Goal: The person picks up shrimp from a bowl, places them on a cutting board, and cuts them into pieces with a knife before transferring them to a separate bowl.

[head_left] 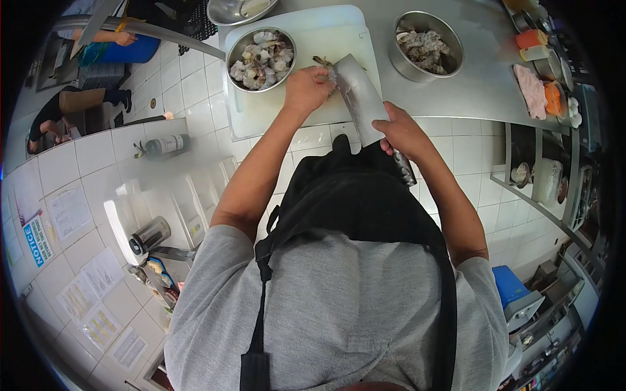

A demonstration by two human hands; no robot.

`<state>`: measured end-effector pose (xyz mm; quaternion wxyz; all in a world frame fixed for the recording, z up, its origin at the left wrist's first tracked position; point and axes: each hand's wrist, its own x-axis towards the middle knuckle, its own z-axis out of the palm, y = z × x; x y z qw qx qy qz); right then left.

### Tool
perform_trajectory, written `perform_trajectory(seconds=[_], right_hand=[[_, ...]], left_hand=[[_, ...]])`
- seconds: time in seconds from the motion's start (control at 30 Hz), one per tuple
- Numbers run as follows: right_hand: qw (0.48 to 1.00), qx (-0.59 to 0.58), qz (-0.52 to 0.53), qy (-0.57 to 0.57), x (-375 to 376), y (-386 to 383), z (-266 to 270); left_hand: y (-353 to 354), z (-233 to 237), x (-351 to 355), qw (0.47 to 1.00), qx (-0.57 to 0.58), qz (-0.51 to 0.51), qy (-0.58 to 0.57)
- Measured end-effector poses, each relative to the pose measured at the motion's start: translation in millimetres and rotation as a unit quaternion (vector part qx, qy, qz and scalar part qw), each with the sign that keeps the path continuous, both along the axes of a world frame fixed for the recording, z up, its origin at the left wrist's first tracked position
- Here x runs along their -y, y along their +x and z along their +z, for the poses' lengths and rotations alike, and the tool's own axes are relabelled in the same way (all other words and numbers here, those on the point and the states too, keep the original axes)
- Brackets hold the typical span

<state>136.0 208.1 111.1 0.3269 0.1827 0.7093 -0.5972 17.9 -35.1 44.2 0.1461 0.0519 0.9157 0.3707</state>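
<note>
My right hand [399, 132] is wrapped round the handle of a broad cleaver [360, 98], whose blade slants up and left over the cutting board [303, 111]. The fingers of my left hand [309, 88] pinch a grey raw shrimp [330, 73] close to the blade's left edge. Just left of that hand stands a steel bowl [229, 70] heaped with shrimp [262, 60], sitting on the board. A deeper steel pot [395, 62] on the counter to the right holds more greyish shrimp pieces or shells [425, 51].
Behind the board is another metal bowl [218, 13]. A pink cloth [529, 91] and several containers, one with an orange item [554, 99], line the right end of the steel counter [482, 88]. Two other people [81, 101] are at the far left, beyond a tiled wall.
</note>
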Motion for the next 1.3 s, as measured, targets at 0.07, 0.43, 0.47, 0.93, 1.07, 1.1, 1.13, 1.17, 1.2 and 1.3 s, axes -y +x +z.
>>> perform_trajectory(seconds=[0.07, 0.43, 0.47, 0.93, 1.07, 1.1, 1.13, 1.17, 1.2, 1.3], right_hand=[[1.000, 0.002, 0.015, 0.000, -1, 1, -1], [0.999, 0.002, -0.020, -0.047, 10, -16, -17], [0.999, 0.004, -0.021, -0.048, 12, -16, -18], [0.996, -0.037, 0.022, 0.081, 6, -24, -23], [0.995, -0.050, 0.010, 0.085, 10, -17, -22], [0.995, -0.046, 0.012, 0.089, 13, -15, -23], [0.995, -0.041, 0.014, 0.093, 14, -13, -23], [0.995, -0.040, 0.014, 0.093, 13, -14, -21], [0.991, -0.054, 0.026, 0.117, 10, -16, -17], [0.972, -0.137, 0.035, 0.189, 3, -18, -31]], left_hand=[[2, -3, -1, 1.000, -0.008, 0.016, 0.003], [4, -8, -10, 0.980, 0.112, 0.118, 0.113], [4, -12, -11, 0.966, 0.139, 0.147, 0.161], [0, -17, -11, 0.936, 0.190, 0.198, 0.222], [-1, -21, -10, 0.927, 0.194, 0.203, 0.248], [1, -20, -9, 0.926, 0.192, 0.208, 0.250], [2, -19, -9, 0.926, 0.194, 0.209, 0.249], [3, -19, -9, 0.928, 0.189, 0.208, 0.245], [3, -19, -10, 0.930, 0.185, 0.207, 0.242], [3, -19, -9, 0.925, 0.183, 0.210, 0.257]])
